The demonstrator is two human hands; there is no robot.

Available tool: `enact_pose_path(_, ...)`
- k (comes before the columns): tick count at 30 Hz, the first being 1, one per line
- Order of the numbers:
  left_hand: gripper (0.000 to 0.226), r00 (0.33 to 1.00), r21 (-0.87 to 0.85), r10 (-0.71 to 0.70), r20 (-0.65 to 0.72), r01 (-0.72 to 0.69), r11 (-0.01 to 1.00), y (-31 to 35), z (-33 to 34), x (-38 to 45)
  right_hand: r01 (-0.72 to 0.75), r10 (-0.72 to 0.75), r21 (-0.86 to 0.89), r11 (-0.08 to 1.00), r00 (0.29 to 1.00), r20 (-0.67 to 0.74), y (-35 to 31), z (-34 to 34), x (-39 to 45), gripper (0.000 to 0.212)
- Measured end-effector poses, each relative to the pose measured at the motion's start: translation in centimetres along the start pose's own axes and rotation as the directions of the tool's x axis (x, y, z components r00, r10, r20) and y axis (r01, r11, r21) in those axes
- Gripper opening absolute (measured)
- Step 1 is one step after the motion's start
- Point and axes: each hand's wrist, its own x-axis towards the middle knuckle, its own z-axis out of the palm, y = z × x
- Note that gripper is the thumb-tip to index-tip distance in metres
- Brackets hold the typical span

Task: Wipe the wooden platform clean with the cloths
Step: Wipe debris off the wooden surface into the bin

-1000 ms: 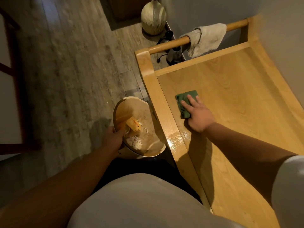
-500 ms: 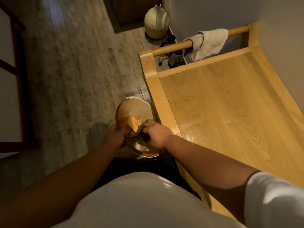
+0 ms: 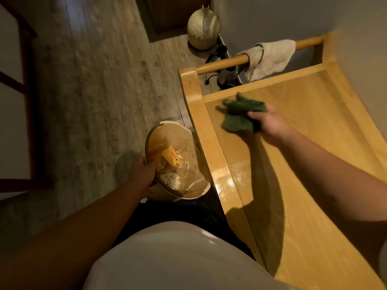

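The light wooden platform fills the right side, with a raised rim along its left edge. My right hand holds a crumpled green cloth just above the platform near its far left corner. A beige cloth hangs over the round wooden rail at the platform's far end. My left hand grips the rim of a pale waste bin beside the platform; the bin holds a yellow wrapper and white scraps. A wet shine shows on the rim near the bin.
A round ceramic vase stands on the floor by the wall. A metal kettle with a black cord sits below the rail. Dark chair legs stand at the left. Grey wood-look floor lies between.
My right hand left the platform, went over the bin with the green cloth, and has now swung back above the platform's far left corner. My left hand kept hold of the bin.
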Motion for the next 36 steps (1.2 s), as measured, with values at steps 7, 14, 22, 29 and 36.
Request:
enact_pose_path(7, 0.015, 1.000, -0.013, -0.003, -0.031, 0.003, 1.000, 0.8, 0.1, 0.8, -0.040, -0.305, -0.763, 0.645, 0.902, -0.305, 3.0, -7.4, 4.6, 0.060)
enact_pose_path(14, 0.014, 0.999, -0.018, -0.003, -0.034, 0.003, 1.000, 1.5, 0.2, 1.0, 0.080, -0.347, -0.960, 0.267, 0.938, -0.018, 4.6, -1.4, 5.5, 0.077)
enact_pose_path(22, 0.011, 0.999, 0.034, 0.005, -0.039, -0.004, 0.999, 1.9, 0.0, 1.1, 0.410, -0.284, -0.893, 0.186, 0.893, 0.350, 6.5, 8.6, 1.3, 0.079)
enact_pose_path(29, 0.009, 1.000, 0.033, 0.001, 0.012, -0.001, 0.999, 1.6, -0.8, 1.1, 0.551, -0.200, -0.744, 0.377, 0.833, 0.516, 9.0, 14.5, -4.2, 0.063)
enact_pose_path(36, 0.008, 0.994, 0.108, -0.036, 0.099, 0.025, 0.994, 0.4, -2.7, 1.2, 0.209, -0.127, -0.616, 0.760, 0.977, 0.174, 11.0, 17.5, -9.7, 0.044)
